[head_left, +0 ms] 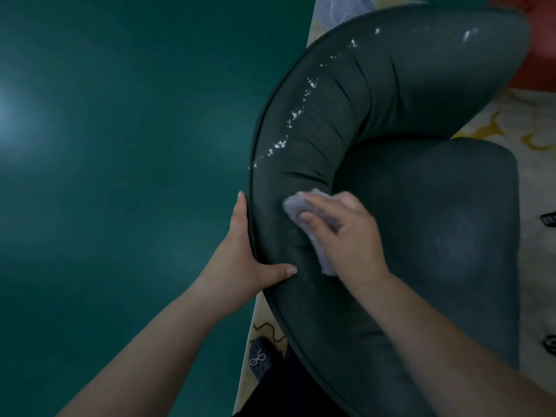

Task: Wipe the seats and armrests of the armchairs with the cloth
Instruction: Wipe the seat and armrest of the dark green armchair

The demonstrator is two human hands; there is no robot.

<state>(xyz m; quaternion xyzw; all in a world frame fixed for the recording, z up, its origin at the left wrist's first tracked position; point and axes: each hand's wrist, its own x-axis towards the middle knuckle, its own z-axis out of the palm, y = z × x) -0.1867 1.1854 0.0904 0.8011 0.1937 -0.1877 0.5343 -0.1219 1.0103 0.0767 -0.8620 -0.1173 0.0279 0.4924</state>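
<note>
Chair: a dark green armchair (391,206) seen from above, its curved padded back and arm sweeping from the top right round to the bottom centre, with a piped seam along the outer edge.
Seat: the seat cushion (445,212) lies inside the curve, on the chair's right side, with a dull sheen on it.
Cloth: a grey fluffy cloth (313,224) lies bunched on the top of the padded arm, at its inner side, near where the arm meets the seat.
Right hand: the right hand (346,233) lies on top of the cloth, fingers curled over it and gripping it against the padding; the hand is slightly blurred.
Left hand: the left hand (243,257) clasps the arm's outer edge, fingers down the outside along the seam, thumb laid across the top of the padding; it is just beside the cloth hand, not touching it.
Specks: a line of white specks (288,118) runs along the top of the padding, from near the left fingertips up toward the chair's far end.
Floor: a plain green floor (120,176) fills the left side.
Rug: a pale rug (505,115) with yellow swirls lies under the chair.
Shoe: a dark shoe (260,358) with small studs shows at the rug's near edge, below the arm.
</note>
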